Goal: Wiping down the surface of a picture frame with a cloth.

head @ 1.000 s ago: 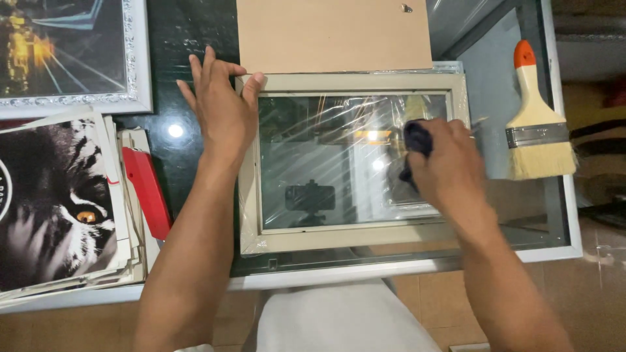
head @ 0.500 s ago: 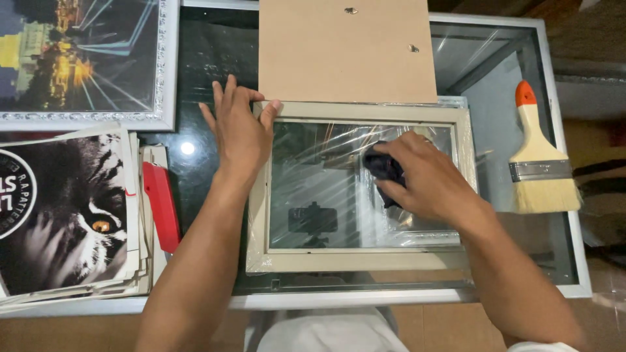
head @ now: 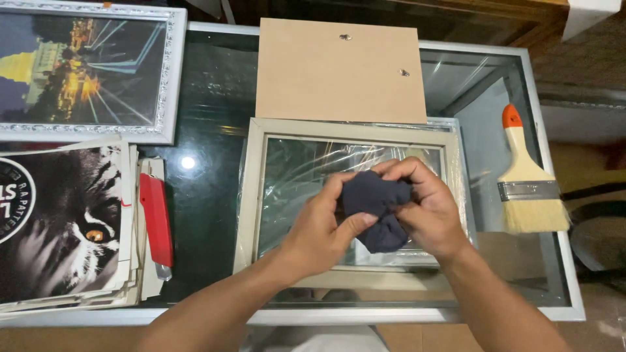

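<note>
A: Hands were where?

B: Both met above the frame [head: 352,208], a pale wooden one lying flat on the glass worktop [head: 208,85], its pane wrapped in clear film. The left hand [head: 319,228] and the right hand [head: 427,208] were bunched together around a dark blue cloth [head: 378,208].

A: How was the grip?

B: Each hand's fingers were curled tight on the cloth, left thumb pressed across its front, right fingers folded over its top. The cloth hung between the palms, over the middle of the pane; whether it touched the film could not be told.

A: What lay around them?

B: A brown backing board [head: 339,68] sat just beyond the frame, overlapping its far edge. A paintbrush [head: 525,179] with an orange handle tip lay to the right, bristles toward the viewer. To the left lay a red cutter [head: 156,221], beside a stack of prints [head: 62,221] topped by a tiger's face. A framed night-city picture [head: 85,72] lay at the far left.
</note>
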